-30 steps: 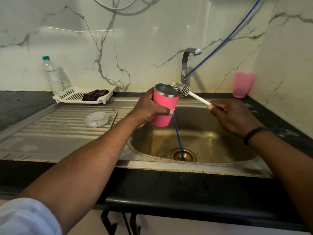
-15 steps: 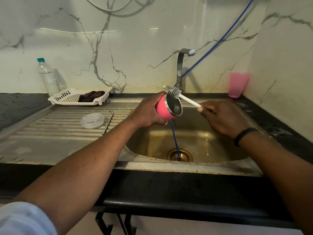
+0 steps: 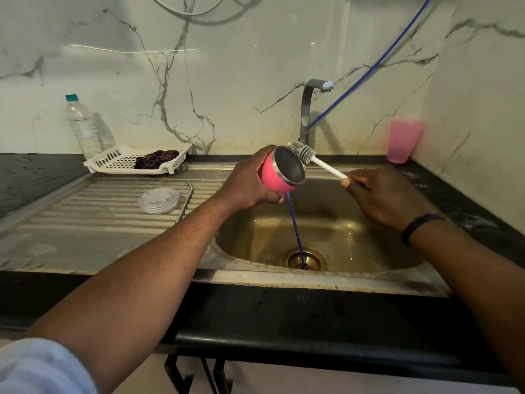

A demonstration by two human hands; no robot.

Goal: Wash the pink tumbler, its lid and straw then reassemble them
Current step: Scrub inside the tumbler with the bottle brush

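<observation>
My left hand [image 3: 250, 180] grips the pink tumbler [image 3: 277, 177] over the sink basin, tipped on its side with its steel-rimmed mouth facing right. My right hand [image 3: 380, 197] holds the white handle of a bottle brush [image 3: 305, 153], whose bristled head touches the upper rim of the tumbler's mouth. The clear round lid [image 3: 159, 199] lies flat on the ribbed drainboard to the left. No straw is visible.
Steel sink [image 3: 355, 280] with a drain, and a blue hose [image 3: 295, 231] running down into it from the wall. Tap [image 3: 308, 109] behind. White basket [image 3: 113, 163] with a dark cloth, a water bottle [image 3: 83, 127], a pink plastic cup [image 3: 403, 140] at back right.
The tumbler went from upright to tipped sideways with its mouth toward the brush. The brush head stayed at the rim while my right hand shifted slightly.
</observation>
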